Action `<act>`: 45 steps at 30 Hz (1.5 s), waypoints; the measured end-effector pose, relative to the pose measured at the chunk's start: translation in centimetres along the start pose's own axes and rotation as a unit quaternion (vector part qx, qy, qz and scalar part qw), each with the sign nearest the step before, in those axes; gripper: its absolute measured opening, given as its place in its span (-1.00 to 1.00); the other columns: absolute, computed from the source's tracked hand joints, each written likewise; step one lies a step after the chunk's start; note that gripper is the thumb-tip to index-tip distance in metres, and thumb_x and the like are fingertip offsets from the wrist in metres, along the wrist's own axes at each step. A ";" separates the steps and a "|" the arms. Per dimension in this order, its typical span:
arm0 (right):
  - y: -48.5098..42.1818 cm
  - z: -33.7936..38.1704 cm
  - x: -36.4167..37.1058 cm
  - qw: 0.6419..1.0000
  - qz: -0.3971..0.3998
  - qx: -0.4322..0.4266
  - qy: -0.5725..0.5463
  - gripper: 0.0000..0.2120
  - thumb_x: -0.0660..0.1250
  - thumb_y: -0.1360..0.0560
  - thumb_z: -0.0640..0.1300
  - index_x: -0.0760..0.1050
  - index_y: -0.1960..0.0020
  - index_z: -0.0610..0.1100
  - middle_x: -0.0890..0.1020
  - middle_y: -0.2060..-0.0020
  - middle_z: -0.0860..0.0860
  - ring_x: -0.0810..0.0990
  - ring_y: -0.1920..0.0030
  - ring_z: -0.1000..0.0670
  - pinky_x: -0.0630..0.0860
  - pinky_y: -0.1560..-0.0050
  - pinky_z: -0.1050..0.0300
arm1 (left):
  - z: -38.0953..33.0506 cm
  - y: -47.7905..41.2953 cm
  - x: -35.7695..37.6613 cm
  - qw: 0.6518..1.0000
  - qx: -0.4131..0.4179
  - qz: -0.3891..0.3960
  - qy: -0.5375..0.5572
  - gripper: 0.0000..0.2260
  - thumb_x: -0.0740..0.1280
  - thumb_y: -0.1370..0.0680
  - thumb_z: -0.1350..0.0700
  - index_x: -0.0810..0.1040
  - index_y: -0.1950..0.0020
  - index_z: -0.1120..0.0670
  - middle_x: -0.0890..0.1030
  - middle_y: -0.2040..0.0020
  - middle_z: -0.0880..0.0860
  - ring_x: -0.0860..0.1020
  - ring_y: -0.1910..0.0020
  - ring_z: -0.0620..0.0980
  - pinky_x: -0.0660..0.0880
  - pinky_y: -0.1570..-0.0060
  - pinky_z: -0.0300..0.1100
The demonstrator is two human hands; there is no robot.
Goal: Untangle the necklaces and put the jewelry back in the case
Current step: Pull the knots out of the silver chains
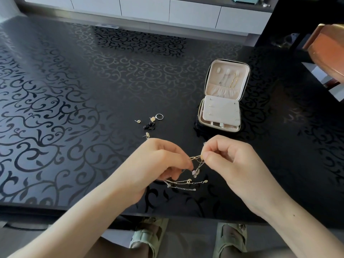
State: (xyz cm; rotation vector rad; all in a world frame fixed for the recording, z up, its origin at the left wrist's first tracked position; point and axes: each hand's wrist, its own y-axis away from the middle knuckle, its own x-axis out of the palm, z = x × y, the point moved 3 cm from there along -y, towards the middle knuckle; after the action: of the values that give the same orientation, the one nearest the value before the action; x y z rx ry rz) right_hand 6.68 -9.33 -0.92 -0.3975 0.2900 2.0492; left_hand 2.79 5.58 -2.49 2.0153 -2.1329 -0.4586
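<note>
The left hand [160, 164] hides part of an earring [147, 135]; how the chains [195, 157] cross is too fine to tell.

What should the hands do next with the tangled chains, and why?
Probably ease the right hand gently away from the left hand to loosen the knot: both pinch the necklaces, whose chains cross in a tangle between them.

Both arms are bare, from the left hand [158, 164] and the right hand [229, 161] back as far as I can see. On the feet are a left sandal [147, 237] and a right sandal [230, 239], both pale green, with broad straps and buckles.
</note>
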 end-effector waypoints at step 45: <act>0.2 -0.3 -0.1 0.996 0.047 -0.065 -0.034 -0.89 0.27 -0.35 -0.26 0.52 0.32 -0.16 0.61 -0.06 0.10 0.59 -0.07 0.16 0.45 0.00 0.45 | -0.3 0.6 -0.6 0.996 0.048 -0.062 -0.050 -0.84 0.24 -0.58 0.12 0.52 0.17 0.09 0.70 0.21 -0.05 0.43 0.46 -0.08 0.35 0.42 -0.38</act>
State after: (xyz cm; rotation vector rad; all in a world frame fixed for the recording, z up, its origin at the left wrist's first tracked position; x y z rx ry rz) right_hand 6.57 -9.59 -1.14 -0.3998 0.1362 2.1756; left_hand 2.38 6.21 -1.92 2.2327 -2.1327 -0.4943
